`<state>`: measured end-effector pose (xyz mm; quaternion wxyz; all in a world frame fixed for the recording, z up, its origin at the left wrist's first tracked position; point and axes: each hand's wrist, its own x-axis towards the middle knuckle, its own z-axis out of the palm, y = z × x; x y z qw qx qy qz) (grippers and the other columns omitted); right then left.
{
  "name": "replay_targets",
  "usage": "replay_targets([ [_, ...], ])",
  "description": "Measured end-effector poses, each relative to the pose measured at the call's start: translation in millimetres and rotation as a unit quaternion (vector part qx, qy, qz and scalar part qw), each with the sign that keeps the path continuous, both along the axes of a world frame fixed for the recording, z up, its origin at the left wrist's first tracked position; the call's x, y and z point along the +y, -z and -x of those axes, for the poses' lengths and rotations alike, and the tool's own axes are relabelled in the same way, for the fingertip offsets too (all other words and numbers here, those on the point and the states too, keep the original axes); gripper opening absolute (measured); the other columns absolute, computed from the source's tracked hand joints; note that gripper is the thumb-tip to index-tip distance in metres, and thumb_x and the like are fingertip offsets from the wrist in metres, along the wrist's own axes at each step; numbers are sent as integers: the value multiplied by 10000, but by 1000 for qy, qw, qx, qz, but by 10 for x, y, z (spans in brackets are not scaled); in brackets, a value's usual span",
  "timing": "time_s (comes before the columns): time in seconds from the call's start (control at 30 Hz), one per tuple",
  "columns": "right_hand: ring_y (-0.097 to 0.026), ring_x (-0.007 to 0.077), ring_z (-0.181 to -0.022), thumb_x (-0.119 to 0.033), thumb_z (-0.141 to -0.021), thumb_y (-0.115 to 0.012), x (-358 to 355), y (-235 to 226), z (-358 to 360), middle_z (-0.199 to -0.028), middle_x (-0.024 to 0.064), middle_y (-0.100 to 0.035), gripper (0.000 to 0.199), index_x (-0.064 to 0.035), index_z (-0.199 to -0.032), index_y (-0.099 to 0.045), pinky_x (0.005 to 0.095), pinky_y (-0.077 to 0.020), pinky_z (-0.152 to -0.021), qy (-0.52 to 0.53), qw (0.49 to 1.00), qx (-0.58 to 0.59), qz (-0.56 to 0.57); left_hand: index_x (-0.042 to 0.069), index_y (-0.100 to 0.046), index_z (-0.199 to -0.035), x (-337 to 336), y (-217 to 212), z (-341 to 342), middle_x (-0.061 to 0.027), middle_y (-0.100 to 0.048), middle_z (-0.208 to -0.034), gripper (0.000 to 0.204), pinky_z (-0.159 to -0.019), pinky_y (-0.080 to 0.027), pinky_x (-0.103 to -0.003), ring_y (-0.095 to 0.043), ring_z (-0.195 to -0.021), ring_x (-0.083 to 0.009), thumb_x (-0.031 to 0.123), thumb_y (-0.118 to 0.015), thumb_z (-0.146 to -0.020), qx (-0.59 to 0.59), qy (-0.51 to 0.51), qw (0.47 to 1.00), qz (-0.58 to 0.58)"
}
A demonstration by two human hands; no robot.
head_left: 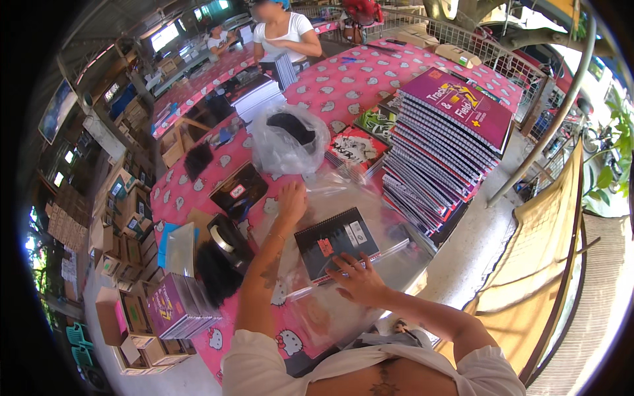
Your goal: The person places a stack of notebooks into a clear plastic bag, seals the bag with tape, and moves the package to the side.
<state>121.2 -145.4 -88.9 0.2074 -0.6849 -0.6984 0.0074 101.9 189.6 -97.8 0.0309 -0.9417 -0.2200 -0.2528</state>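
A black spiral notebook (337, 243) with small orange and white labels lies on or inside clear plastic (277, 254) in front of me. My right hand (360, 280) rests on its lower edge, fingers spread. At the plastic's far left, my left hand (292, 200) has its fingers bent together, seemingly gripping the plastic edge; the fingertips are hard to make out. Beyond the notebook, more clear plastic sheets (340, 191) are spread out. A white plastic bag (290, 140) with something dark inside stands just past my left hand.
A tall stack of spiral notebooks (449, 112) stands at the right, beside red and green ones (356, 148). On the left lie a tape dispenser (228, 237), a dark box (239, 190) and purple notebooks (175, 303). A pink patterned cloth (317, 96) covers the table. Another person (284, 33) stands across it.
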Motion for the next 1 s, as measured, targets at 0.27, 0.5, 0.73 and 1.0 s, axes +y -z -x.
replay_targets([
  [0.27,-377,308,-1369,-368,-760,-753,-37,-7,-19,-1443,111,-423,663,-203,-1356,-512,633,-312,-1073,-14,1000,-19,-14,68,-549,-971,-131,-352,110,-166,-657,-845,221,-690,-477,-485,-646,-828,-388,173,-685,-831,11,-14,978,208],
  [0.5,-360,323,-1371,-373,-770,-745,1,-41,-85,-1456,128,-405,679,-187,-1374,-495,633,-319,-1049,-30,999,-43,4,62,-536,-995,-878,-612,307,-181,-630,-710,186,-720,-472,-479,-632,-710,-407,122,-632,-848,-32,24,980,195],
  [0.73,-376,333,-1368,-387,-781,-731,74,122,48,-1436,134,-429,613,-174,-1325,-545,707,-274,-1033,-15,999,-31,-41,52,-613,-816,-1790,-408,602,-137,-668,-791,59,-835,-498,-474,-646,-712,-349,78,-580,-857,-130,65,989,1],
  [1.0,-446,322,-1343,-345,-795,-711,181,307,-221,-1300,150,-555,450,-147,-1194,-645,771,-199,-1033,-61,996,3,-68,42,-685,-1015,-2222,-82,681,-146,-705,-989,167,-744,-573,-409,-681,-922,-321,110,-617,-878,-82,-38,982,168],
])
